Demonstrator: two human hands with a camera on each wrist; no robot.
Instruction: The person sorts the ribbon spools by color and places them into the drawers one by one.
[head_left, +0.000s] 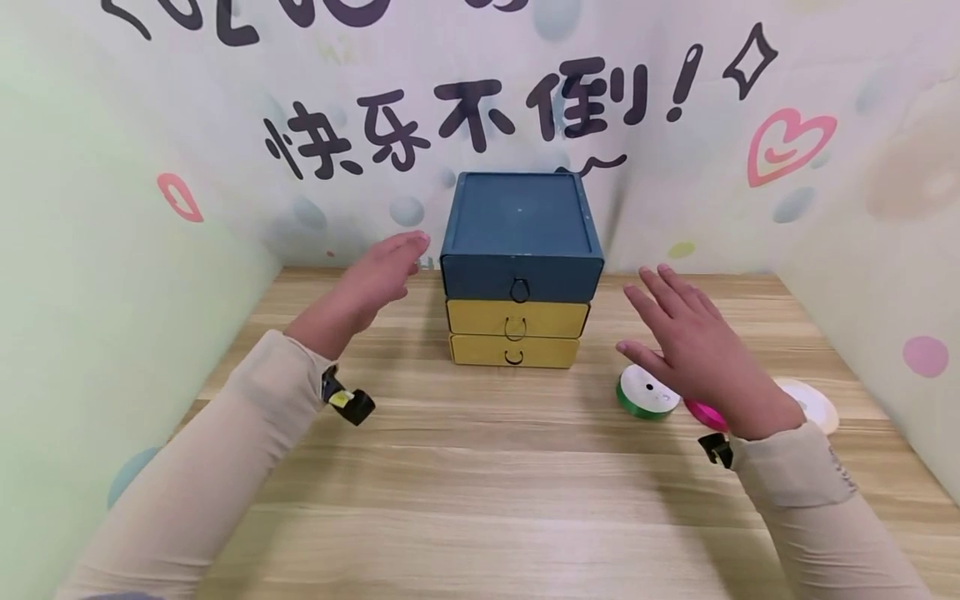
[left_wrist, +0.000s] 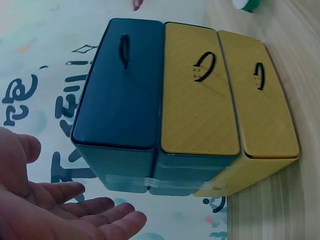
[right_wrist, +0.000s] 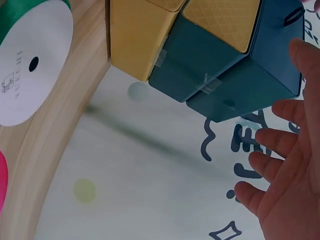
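Observation:
A stack of three drawer boxes stands at the back of the table, a blue drawer box (head_left: 522, 215) on top and yellow-fronted drawers (head_left: 487, 318) below, each with a dark loop pull. My left hand (head_left: 375, 279) hovers to the left of the stack, fingers extended, touching nothing. On the other side my right hand (head_left: 693, 354) is raised with fingers spread, apart from the stack and above some ribbon spools. In the left wrist view the left hand (left_wrist: 70, 210) shows its palm beside the boxes. Clear tape joins the boxes' sides in both wrist views.
Near the right hand lie a green ribbon spool (head_left: 647, 393), a pink ribbon spool (head_left: 707, 415) partly hidden by that hand, and a pale spool (head_left: 813, 404). A printed cloth wall (head_left: 360, 225) rises behind the wooden table (head_left: 480, 500) and along both sides.

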